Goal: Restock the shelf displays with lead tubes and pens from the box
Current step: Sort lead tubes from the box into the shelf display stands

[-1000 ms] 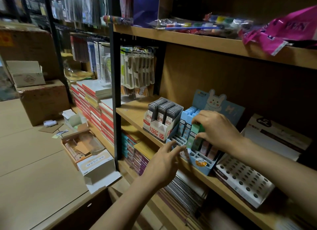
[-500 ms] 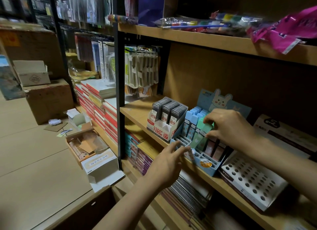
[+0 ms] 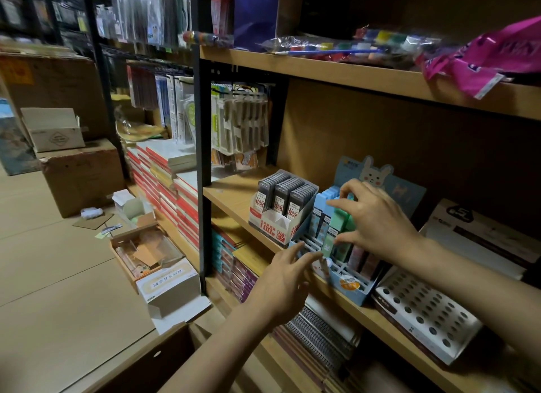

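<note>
- Progress, left to right: grey lead tube display (image 3: 281, 208) left of both hands' fingers looks full, three rows packed; judged done.
- Blue slotted display (image 3: 345, 281) right under the fingers: back slots hold blue lead tubes (image 3: 323, 205), green lead tubes (image 3: 341, 219) and pinkish ones behind the right wrist; front slots nearest the left fingertips are bare, so filling is partway, my guess.
- White holed pen display (image 3: 424, 310) right of and below the right wrist: every hole seen is unfilled; pens appear not started.
- Dark box edge (image 3: 152, 360) at the bottom, beside the left forearm; contents hidden, can't tell what stock is left.
- Left hand (image 3: 285, 281): arm reaches up from lower left, palm down, fingers straight and spread, tips at the front rim of the blue slotted display; holds nothing.
- Right hand (image 3: 377, 217): arm comes in from the right, wrist raised, fingers spread apart and bent down over the green lead tubes, fingertips touching or just off their tops; thumb low by the tube fronts. No firm pinch visible, reads as loosened, not clamped.
- Shelf (image 3: 234, 199) carries all three displays.
</note>
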`<state>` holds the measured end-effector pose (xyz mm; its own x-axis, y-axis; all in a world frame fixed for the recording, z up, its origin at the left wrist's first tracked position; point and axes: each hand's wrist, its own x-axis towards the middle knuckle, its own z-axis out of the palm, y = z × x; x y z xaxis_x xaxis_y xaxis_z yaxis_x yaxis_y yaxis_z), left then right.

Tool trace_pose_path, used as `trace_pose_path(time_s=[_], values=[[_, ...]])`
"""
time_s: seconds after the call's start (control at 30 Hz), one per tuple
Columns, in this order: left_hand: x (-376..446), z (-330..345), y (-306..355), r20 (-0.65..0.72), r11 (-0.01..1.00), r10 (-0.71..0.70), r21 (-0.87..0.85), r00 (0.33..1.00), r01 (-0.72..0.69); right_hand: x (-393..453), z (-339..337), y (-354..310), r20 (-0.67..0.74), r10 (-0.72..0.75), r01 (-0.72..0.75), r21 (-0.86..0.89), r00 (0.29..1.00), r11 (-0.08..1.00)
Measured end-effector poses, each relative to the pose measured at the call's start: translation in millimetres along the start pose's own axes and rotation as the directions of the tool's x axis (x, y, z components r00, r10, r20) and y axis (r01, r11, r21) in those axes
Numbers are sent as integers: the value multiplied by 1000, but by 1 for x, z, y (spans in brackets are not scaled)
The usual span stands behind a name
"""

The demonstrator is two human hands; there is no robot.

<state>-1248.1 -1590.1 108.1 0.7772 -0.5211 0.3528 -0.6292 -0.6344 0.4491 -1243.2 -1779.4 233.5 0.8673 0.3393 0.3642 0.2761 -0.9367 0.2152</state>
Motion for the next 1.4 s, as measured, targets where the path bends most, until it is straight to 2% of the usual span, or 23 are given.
trace_pose_path(time_s=[0.07,0.17,0.27,0.37,0.47,0.53,0.63,0.7,0.83,0.93,1.03,1.13,1.23,1.33,1.4], values=[[5,-7,0,-97,999,26,-41,995,-31,2,-1,5,2,37,-37,33,999,999],[27,-22,-1,-223,997,27,-60,975,-42,3,0,10,95,130,-135,53,987,989],[55,-37,3,-220,996,68,-46,973,-80,0,7,12,115,174,-181,57,978,982],[74,-39,7,-158,994,108,-9,982,-111,-1,9,13,81,136,-135,-22,987,991],[84,-37,6,-101,993,112,52,989,-107,2,9,14,47,131,-132,25,990,991],[85,-37,7,-133,992,123,49,983,-118,5,11,15,43,136,-139,64,990,988],[79,-36,10,-160,990,137,47,978,-131,8,13,15,122,135,-145,77,983,986],[73,-36,13,-193,989,146,40,970,-141,7,11,13,92,154,-163,101,984,981],[43,-38,16,-270,991,125,-21,955,-135,-3,-3,-10,-79,126,-105,230,989,968],[-7,-28,9,-373,989,70,-97,925,-114,-23,-5,-57,-170,58,28,466,984,885],[-85,1,-20,-428,977,-146,-202,892,63,-52,20,-115,-138,-25,104,607,990,788],[-171,35,-52,-352,867,-478,-338,805,367,-80,63,-169,-9,-121,96,670,993,736],[-239,65,-72,-239,643,-761,-398,603,654,-108,113,-211,214,-154,-51,725,965,687],[-291,98,-91,-110,417,-905,-424,411,804,-134,173,-243,500,-217,-221,675,838,704],[-320,122,-100,-40,287,-955,-395,295,873,-152,215,-258,629,-243,-281,615,739,737]])
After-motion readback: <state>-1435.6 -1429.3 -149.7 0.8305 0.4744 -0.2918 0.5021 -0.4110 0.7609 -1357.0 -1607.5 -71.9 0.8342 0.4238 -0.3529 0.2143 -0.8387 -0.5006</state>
